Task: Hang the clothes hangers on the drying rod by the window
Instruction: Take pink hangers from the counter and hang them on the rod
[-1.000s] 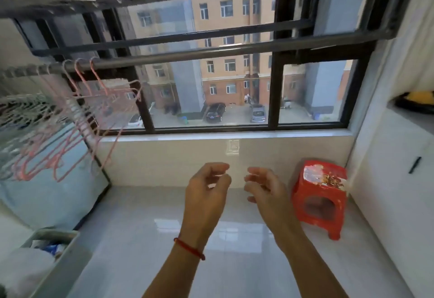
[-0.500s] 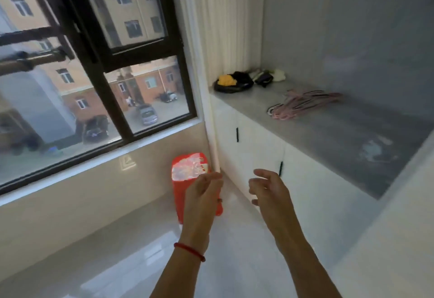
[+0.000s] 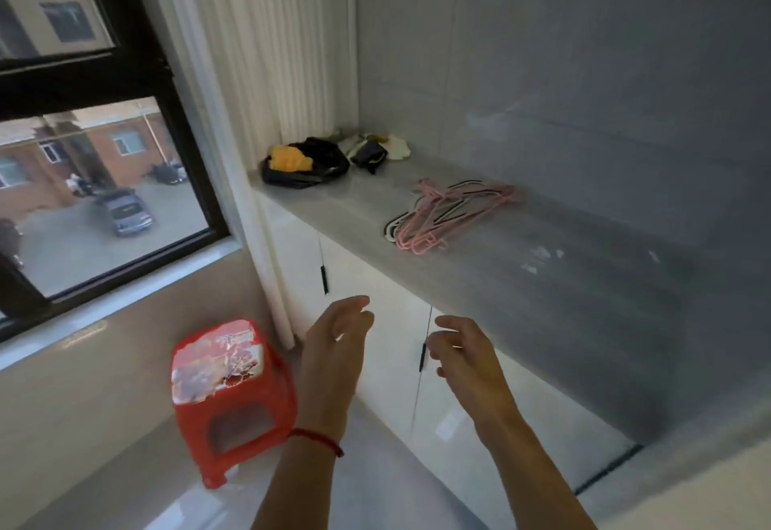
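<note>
**Both hands empty, hangers on the counter**

My left hand is raised in front of the white cabinet, fingers loosely curled, gripping nothing. A red cord circles that wrist. My right hand is just right of it, also relaxed and empty, fingers slightly bent, in front of a black door handle. The two hands are near each other but apart.

The hangers lie in a loose heap on the grey counter, far from both hands and to the right. Most are pink; a few black-and-white ones lie under them. Nothing touches the heap.

At the far left end of the counter sits a black bag with something yellow on it, and beside it a small pile of cloth.

A red stool stands on the floor at near left, under the window. The rod is not visible in this view.
</note>
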The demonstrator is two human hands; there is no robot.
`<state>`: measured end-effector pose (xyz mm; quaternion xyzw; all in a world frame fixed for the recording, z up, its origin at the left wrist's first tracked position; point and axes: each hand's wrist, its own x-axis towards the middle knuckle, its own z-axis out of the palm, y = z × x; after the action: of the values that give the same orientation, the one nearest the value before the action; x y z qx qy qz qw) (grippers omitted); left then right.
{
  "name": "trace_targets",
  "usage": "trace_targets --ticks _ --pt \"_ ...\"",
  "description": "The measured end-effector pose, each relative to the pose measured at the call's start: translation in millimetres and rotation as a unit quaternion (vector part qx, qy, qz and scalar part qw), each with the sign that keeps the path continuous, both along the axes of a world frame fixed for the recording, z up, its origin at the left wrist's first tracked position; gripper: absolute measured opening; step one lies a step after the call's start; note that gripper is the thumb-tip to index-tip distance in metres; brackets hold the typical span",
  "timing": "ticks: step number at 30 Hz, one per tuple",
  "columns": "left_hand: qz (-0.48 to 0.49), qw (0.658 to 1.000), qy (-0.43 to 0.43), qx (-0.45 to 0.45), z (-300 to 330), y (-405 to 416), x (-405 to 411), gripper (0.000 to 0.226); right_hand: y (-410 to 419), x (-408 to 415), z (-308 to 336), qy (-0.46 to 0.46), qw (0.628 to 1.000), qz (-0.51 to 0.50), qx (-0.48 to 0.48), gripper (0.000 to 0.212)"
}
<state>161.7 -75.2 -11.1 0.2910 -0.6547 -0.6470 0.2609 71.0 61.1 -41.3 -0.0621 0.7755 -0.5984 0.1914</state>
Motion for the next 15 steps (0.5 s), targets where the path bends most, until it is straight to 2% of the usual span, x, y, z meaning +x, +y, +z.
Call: trace_targets --ticks 3,9,12,15 --pt "-0.003 1.0 -0.019 0.002 -3 -25 -31 0.038 -25 -40 -14 0.015 0.999 -0.019 0.036 0.03" --pt "-0.009 0.997 -0.072 -0.011 -10 -53 -80 0.039 -76 -132 -45 0.08 0.99 -0.028 0.114 0.058" --pt "-0.02 0.995 -0.092 0.016 -12 -60 -110 0.038 -107 -187 -64 0.091 0.979 -0.037 0.176 0.085" --pt "-0.037 0.993 -0.112 0.025 -11 -63 -137 0.041 -142 -238 -75 0.097 0.95 -0.019 0.295 0.117"
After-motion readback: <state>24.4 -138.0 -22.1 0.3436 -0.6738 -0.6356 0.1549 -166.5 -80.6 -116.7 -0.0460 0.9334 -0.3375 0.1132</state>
